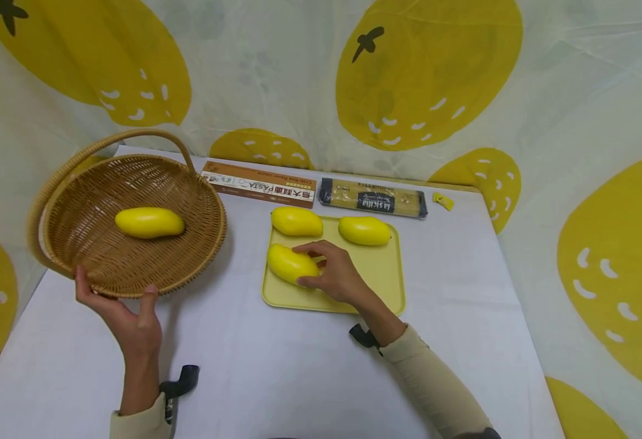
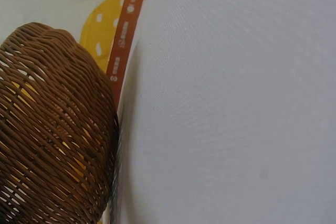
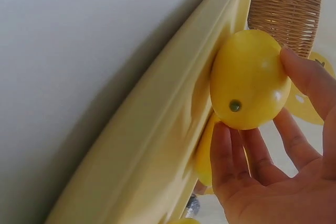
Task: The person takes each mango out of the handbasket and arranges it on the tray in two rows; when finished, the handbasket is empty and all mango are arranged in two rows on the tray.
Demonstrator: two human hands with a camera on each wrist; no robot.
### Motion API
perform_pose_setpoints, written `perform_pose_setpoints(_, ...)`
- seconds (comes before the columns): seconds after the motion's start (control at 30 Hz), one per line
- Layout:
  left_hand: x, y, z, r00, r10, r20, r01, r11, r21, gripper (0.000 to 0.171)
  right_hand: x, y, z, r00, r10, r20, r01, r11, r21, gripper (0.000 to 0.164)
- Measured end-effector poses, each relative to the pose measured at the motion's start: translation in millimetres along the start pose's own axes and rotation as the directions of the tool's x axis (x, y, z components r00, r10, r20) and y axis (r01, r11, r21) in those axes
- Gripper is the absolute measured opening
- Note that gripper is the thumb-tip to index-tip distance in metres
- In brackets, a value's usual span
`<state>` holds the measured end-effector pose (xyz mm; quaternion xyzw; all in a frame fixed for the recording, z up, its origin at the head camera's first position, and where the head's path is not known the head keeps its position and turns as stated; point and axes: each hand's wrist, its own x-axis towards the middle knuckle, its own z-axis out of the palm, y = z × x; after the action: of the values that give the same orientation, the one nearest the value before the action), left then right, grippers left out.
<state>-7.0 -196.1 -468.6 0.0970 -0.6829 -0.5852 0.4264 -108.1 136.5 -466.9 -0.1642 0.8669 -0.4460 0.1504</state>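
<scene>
On the left of the head view my left hand [image 1: 134, 323] grips the near rim of a brown wicker basket [image 1: 202, 225], thumb at the edge and fingers spread beneath it. The basket leans toward me, and one yellow mango [image 1: 149, 222] lies inside. My right hand [image 1: 334, 271] holds another mango [image 1: 289, 263] between thumb and fingers over the left side of a pale yellow tray [image 1: 378, 280]. From the right wrist, that mango [image 3: 249, 77] shows its green stem spot, close beside the tray. Two more mangoes, one left [image 1: 297, 221] and one right [image 1: 364, 230], lie along the tray's far side.
Behind the tray lie an orange-and-white pasta box [image 1: 260, 183] and a packet of spaghetti [image 1: 372, 198]. A small yellow piece [image 1: 443, 201] sits to their right. White cloth [image 1: 277, 366] covers the table, and a fruit-print curtain [image 1: 277, 67] hangs at its back.
</scene>
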Motion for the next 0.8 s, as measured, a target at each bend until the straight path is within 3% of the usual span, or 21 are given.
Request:
perform_pose_setpoints(0.17,-0.1,-0.2,0.7,1.0,0.006,0.001,-0.006,1.0,0.0,0.09,0.3,-2.3,-0.3,0.999,-0.024,-0.027,0.023,0.999,-0.043,0.061)
perform_pose_setpoints(0.37,-0.4,-0.7,0.4,1.0,0.006,-0.003,-0.006,1.0,0.002,0.09,-0.5,-18.5,-3.6,0.989,-0.11,-0.103,0.105,0.993,-0.045,0.061)
perform_pose_setpoints(0.57,-1.0,-1.1,-0.2,1.0,0.001,-0.003,-0.001,1.0,0.009,0.091,3.8,-48.4,1.3,0.956,-0.236,-0.172,0.24,0.971,0.002,0.058)
perform_pose_setpoints(0.8,-0.2,-4.6,-0.5,1.0,0.005,-0.004,-0.005,1.0,0.015,0.091,17.5,-92.6,18.4,0.918,-0.354,-0.176,0.366,0.93,0.034,0.061)
